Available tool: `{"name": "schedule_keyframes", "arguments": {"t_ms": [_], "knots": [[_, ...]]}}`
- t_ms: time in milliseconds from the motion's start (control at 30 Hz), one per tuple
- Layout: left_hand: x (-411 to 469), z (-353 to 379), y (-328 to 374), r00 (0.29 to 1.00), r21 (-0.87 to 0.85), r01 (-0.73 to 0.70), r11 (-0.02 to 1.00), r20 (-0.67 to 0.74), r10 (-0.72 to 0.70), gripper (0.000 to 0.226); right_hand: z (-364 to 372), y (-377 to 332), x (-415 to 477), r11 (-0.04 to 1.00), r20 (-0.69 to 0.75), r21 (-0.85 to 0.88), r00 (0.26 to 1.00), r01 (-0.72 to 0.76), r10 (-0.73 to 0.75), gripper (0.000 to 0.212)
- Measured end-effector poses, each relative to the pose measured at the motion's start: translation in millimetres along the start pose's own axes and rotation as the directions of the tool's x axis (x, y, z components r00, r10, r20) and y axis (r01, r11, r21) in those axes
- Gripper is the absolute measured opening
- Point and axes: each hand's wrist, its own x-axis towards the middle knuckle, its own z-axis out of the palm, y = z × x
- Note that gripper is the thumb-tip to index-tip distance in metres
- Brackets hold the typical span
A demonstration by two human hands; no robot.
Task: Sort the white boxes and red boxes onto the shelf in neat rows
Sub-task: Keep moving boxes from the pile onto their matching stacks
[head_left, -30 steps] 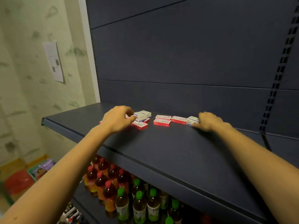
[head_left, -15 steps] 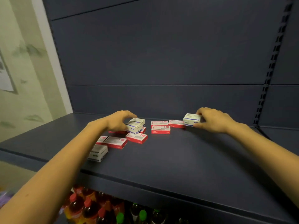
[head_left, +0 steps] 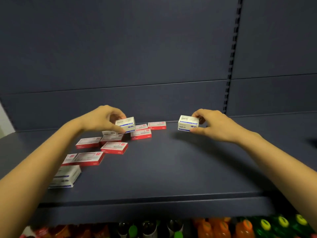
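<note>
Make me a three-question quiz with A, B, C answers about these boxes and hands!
1. Where does the loose white box lie?
A) front left of the shelf
B) far right
C) against the back panel

2. How many white boxes are held?
A) none
B) one
C) two

3. What is the right hand doing?
A) pinching the right white box
B) lying flat
C) pointing

1 A: it sits near the front edge, far left.
2 C: the left hand grips the left white box, and the right hand grips the other.
3 A: its thumb and fingers clamp the box.
</note>
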Motion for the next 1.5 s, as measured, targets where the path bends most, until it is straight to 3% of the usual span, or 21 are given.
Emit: {"name": "schedule_keyframes", "arguments": {"t_ms": [367, 633, 833, 1167, 1500], "knots": [[32, 52, 168, 0.96, -0.034, -0.273, 0.962, -0.078, 0.269, 0.029, -81, 73, -72, 0.998, -0.148, -0.052, 0.989, -0.022, 0.014, 0.035], [54, 114, 297, 0.943, -0.17, -0.31, 0.935, -0.18, 0.28, 0.032, -162, 175, -128, 0.995, -0.137, -0.096, 0.989, 0.035, -0.048, 0.036], [71, 160, 372, 0.948, -0.177, -0.304, 0.936, -0.15, 0.279, 0.035, -207, 247, -156, 0.997, -0.136, -0.042, 0.988, 0.062, -0.068, 0.034], [94, 192, 442, 0.945, -0.162, -0.311, 0.936, -0.158, 0.287, 0.03, -217, 320, -173, 0.998, -0.033, 0.04, 0.999, 0.043, -0.042, 0.034], [109, 212, 455, 0.962, -0.13, -0.26, 0.957, -0.122, 0.244, 0.032, -206, 342, -174, 0.992, 0.083, 0.091, 0.992, 0.091, -0.099, 0.034]]}}
